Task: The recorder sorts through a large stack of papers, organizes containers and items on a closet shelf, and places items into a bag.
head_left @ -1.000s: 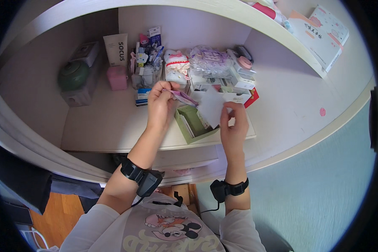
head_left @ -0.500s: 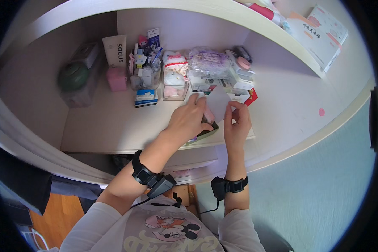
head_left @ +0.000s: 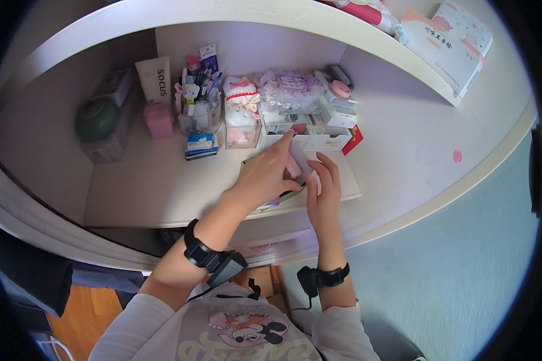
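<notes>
My left hand (head_left: 262, 173) lies over a small dark box with a green rim (head_left: 245, 162) near the shelf's front edge. Its index finger stretches toward the back and its thumb is spread toward the front. Between that finger and thumb a pink item (head_left: 293, 166) shows in the box. A pale translucent card (head_left: 302, 157) stands slanted beside the pink item, its lower part hidden. At the card's right edge is my right hand (head_left: 325, 195), thumb and fingers apart, fingertips at or touching the card.
Behind my hands stand white open boxes (head_left: 326, 142) and a purple-printed plastic bag (head_left: 289, 90). Further left are plush toys in a clear case (head_left: 242, 133), a clear holder of pens (head_left: 200, 123), a pink box (head_left: 158, 120) and a green round jar (head_left: 96, 120). A curved shelf edge (head_left: 397, 51) arches overhead.
The pale card has come down from above the box to beside the pink item. My right hand has moved lower and left, its pinch on the card loosened. The view has shifted slightly.
</notes>
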A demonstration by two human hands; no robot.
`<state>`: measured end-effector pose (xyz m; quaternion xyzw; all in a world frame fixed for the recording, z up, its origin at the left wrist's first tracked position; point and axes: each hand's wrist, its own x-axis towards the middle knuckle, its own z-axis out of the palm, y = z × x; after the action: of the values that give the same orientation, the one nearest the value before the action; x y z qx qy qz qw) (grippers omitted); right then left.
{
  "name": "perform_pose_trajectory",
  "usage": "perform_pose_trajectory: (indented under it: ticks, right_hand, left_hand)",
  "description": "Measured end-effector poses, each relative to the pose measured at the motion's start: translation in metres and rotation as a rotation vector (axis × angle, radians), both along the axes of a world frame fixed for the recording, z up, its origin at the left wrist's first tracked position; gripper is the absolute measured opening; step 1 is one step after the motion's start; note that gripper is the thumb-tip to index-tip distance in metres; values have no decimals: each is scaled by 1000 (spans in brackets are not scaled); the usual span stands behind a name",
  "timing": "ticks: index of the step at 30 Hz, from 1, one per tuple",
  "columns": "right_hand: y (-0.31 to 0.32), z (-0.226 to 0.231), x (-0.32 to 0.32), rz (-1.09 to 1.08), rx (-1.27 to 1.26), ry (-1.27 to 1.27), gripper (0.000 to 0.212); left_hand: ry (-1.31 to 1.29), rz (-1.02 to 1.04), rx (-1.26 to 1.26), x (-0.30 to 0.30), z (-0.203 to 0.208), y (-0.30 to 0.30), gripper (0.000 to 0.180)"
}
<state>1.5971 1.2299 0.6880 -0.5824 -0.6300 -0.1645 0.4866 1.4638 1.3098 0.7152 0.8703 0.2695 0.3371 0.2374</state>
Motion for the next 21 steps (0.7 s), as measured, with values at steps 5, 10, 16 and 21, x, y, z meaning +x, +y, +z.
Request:
perform_pose_trajectory:
  ticks: [5,10,16,21]
  right_hand:
    - [-29,-12,-26,-79,14,-148,33]
    - [-24,-25,-44,106,-130,-217,36]
    - [-25,-31,-28,27,-168,-116,30]
    - [-33,-26,8,-86,-194,23,27]
  left_hand:
    - [-94,3,136,-21,8,2,68]
    - [-568,-31,-167,-32,26,-7,45]
    - [-620,-103,-231,-41,30,-22,43]
    - [-607,-147,-329,-43,23,-36,41]
